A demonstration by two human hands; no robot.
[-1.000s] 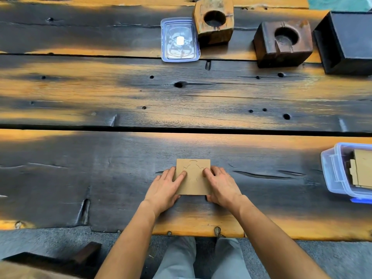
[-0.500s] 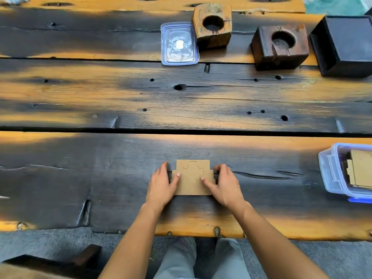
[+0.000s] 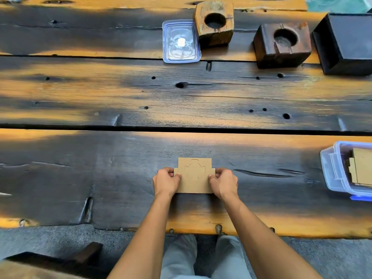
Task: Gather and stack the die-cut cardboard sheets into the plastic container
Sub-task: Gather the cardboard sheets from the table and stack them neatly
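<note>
- Flat brown die-cut cardboard sheet (image 3: 194, 177) lies near the near edge of the dark scorched plank table (image 3: 100, 174)
- Left hand (image 3: 166, 182) and right hand (image 3: 223, 183) pinch its side edges, fingers curled
- Clear blue-rimmed plastic container (image 3: 330, 170) at far right holds stacked cardboard sheets (image 3: 362, 168)

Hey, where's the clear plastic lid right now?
In the head view, the clear plastic lid lies flat on the far side of the table, just left of the light wooden block.
</note>
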